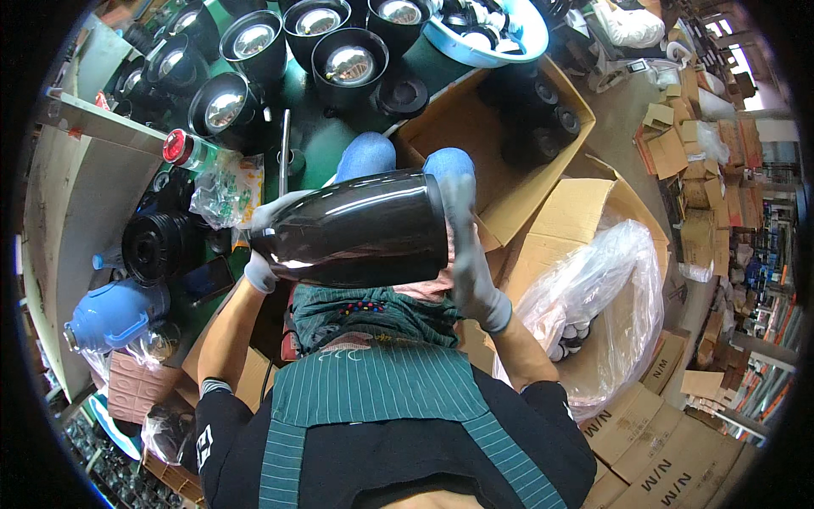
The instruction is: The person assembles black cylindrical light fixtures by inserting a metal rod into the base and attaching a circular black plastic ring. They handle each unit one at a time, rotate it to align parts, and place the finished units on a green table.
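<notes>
A glossy black tapered shell point(360, 229), shaped like a lampshade or appliance housing, lies sideways across my lap. My gloved left hand point(270, 246) is closed around its narrow end. At the wide end, my gloved right hand point(471, 254) lies flat along the rim with its fingers stretched out. The inside of the shell is turned out of sight. Beyond it, several black shells point(349, 68) with shiny metal domes inside stand on the green table point(326, 140).
A blue basin point(487, 58) of black parts sits at the back. To my right are an open carton point(509, 212) and a box lined with clear plastic point(623, 297). On my left stand a blue jug point(119, 316), a red-capped bottle point(188, 151) and black round parts point(153, 246).
</notes>
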Demonstrator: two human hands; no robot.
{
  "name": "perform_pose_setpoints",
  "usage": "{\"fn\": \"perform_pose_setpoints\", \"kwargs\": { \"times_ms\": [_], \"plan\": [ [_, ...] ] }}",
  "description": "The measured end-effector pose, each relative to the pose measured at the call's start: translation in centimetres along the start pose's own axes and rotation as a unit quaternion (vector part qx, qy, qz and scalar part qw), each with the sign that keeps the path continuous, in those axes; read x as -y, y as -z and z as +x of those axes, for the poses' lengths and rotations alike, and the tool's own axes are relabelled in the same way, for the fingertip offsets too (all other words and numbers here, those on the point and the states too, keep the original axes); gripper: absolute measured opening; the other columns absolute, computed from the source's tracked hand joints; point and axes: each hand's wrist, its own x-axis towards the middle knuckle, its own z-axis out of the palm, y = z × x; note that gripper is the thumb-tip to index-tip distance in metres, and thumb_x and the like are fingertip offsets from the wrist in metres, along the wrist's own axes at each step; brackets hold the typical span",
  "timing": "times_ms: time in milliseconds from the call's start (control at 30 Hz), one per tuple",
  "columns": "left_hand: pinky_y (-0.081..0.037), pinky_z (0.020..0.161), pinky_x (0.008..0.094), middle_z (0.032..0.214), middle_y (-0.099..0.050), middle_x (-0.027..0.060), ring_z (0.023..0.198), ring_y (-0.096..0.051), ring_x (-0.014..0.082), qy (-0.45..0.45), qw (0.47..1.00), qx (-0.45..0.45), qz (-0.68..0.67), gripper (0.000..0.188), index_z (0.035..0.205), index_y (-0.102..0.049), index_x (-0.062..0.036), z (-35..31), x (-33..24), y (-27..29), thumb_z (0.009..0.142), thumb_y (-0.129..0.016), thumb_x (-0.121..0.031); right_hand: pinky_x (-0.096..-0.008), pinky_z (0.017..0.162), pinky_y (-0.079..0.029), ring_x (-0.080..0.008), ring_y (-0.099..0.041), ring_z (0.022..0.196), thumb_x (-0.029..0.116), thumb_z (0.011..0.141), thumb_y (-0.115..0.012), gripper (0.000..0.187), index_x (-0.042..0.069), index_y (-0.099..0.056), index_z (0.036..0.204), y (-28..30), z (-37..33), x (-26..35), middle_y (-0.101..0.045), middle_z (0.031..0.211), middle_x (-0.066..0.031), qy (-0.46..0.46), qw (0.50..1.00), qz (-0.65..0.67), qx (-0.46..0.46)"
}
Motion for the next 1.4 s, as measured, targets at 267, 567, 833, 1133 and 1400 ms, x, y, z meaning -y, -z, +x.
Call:
{"fn": "perform_pose_setpoints", "kwargs": {
  "times_ms": [267,567,833,1133,1400],
  "plan": [
    [-0.061,0.093,0.0355,0.116,-0.08,0.0132,0.104,-0.076,0.0211,-0.053,0.994,-0.035,0.093,0.041,0.128,-0.075,0.0025,0.8,-2.8,-3.0,0.089,-0.078,-0.006,-0.0391,0.129,-0.029,-0.0271,-0.037,0.155,0.052,0.116,-0.043,0.073,0.003,-0.027,0.169,1.1,-0.2,-2.6,-0.036,0.169,-0.016,-0.068,0.992,0.084,-0.07],
    [-0.056,0.11,0.0485,0.137,-0.069,0.0218,0.128,-0.067,0.0434,-0.247,0.885,0.15,0.366,0.061,0.138,-0.068,0.0005,-1.5,1.2,-4.5,0.077,-0.077,-0.001,-0.0357,0.125,-0.039,-0.0185,-0.057,0.142,0.012,0.093,-0.077,0.066,0.001,-0.06,0.155,9.3,4.7,-4.8,-0.061,0.159,-0.0106,-0.213,0.97,0.087,0.076],
    [-0.055,0.101,0.053,0.138,-0.064,0.0298,0.12,-0.068,0.0463,0.167,0.804,-0.19,0.537,0.072,0.161,-0.045,-0.0007,7.0,10.4,2.4,0.103,-0.068,-0.036,-0.0419,0.126,-0.042,-0.0328,-0.056,0.149,0.037,0.076,-0.097,0.096,0.001,-0.058,0.156,0.6,2.1,-5.6,-0.059,0.16,-0.0189,-0.123,0.971,-0.164,0.123],
    [-0.058,0.102,0.0419,0.124,-0.077,0.0223,0.119,-0.075,0.0349,0.03,0.947,-0.028,0.319,0.041,0.144,-0.069,-0.0053,5.9,0.4,1.2,0.104,-0.07,-0.012,-0.0433,0.123,-0.043,-0.0354,-0.056,0.144,0.033,0.068,-0.103,0.137,-0.004,-0.02,0.171,-1.7,-0.8,-6.8,-0.056,0.156,-0.0228,-0.096,0.984,-0.134,-0.059],
    [-0.059,0.078,0.0481,0.106,-0.07,0.0193,0.092,-0.072,0.0417,-0.063,0.869,0.246,0.424,0.045,0.142,-0.064,-0.0061,7.7,-8.4,-6.9,0.098,-0.072,-0.012,-0.0438,0.118,-0.051,-0.0285,-0.06,0.137,0.041,0.112,-0.062,0.085,0.012,-0.014,0.176,0.0,1.6,-8.2,-0.053,0.157,-0.0208,-0.142,0.864,0.434,-0.213]
  ]
}}
